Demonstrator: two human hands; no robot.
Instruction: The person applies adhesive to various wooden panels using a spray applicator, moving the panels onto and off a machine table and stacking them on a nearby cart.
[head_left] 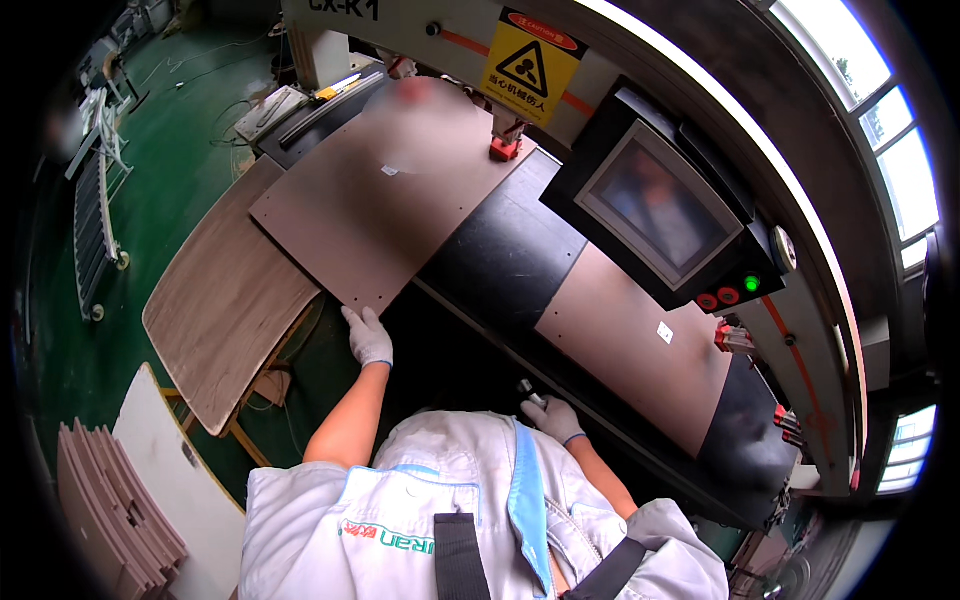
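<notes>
Head view showed the gloved left hand (368, 336) resting flat, unclenched, at the stiff, probably heavy brown board's (390, 205) near edge, right hand (552, 417) clenched on a small metal piece (531, 392)

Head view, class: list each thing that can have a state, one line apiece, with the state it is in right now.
Left hand: gloved, fingers on the near edge of the brown panel.
Right hand: gloved, closed around a small metal part.
Brown panel: flat on the machine bed, overhanging its edge.
Second panel: flat on the bed.
Screen: dim.
Green lamp: lit.
</notes>
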